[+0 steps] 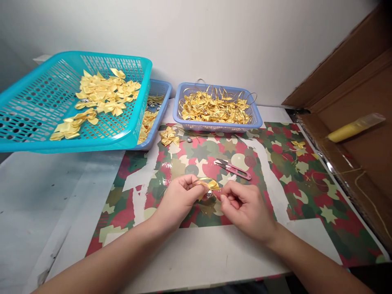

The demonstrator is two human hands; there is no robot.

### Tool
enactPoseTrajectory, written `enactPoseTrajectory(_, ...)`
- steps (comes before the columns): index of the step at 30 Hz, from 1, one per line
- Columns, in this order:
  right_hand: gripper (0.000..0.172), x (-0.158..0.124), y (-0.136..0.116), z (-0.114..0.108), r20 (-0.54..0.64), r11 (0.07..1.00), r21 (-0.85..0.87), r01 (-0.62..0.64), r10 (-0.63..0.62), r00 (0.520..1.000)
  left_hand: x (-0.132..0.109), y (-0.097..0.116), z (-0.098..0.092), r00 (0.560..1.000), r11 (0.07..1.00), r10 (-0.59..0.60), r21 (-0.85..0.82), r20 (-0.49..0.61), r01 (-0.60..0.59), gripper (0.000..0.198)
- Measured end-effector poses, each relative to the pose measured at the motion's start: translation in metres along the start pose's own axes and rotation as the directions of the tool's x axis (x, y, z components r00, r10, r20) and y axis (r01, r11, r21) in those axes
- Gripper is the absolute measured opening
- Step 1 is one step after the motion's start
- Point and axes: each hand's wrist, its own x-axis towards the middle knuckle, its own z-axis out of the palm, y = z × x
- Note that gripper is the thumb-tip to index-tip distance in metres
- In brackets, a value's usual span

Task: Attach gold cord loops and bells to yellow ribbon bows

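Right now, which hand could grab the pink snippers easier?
Probably the right hand: the pink snippers lie just beyond it, while the left hand, farther away, pinches the yellow bow.

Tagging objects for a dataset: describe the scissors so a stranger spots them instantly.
At the back centre sits a blue basket of yellow bows. On the patterned paper before it, just beyond the right hand, lie the scissors, dark blades pointing left. Their pink handle sets them apart from the yellow bows.

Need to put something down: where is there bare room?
Bare: white tabletop between the teal basket and left forearm; the lower patterned paper between right forearm and cardboard. Crowded: in front of the right blue basket, where scissors, a yellow bow and a silver bead lie.
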Motion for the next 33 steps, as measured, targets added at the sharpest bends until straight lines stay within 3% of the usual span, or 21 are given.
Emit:
enactPoseTrajectory(9, 0.018, 0.001, 0.000, -0.001, 0.005, 1.000, -0.011, 0.022, -0.022, 1.000, 0.000, 0.001, 0.001, 1.000, 0.999, 0.024, 0.041, -0.013, -0.023, 0.019)
enactPoseTrajectory(18, 0.022, 0.004, 0.003, -0.007, 0.068, 0.984, -0.068, 0.162, -0.157, 0.985, 0.002, 0.000, -0.002, 0.998, 0.999, -0.006, 0.043, 0.069, 0.003, 0.012)
enactPoseTrajectory(33, 0.023, 0.004, 0.007, -0.011, 0.132, 0.972, -0.102, 0.210, -0.196, 0.972, 0.002, 0.001, 0.000, 0.998, 0.999, -0.006, 0.054, 0.059, 0.003, 0.014)
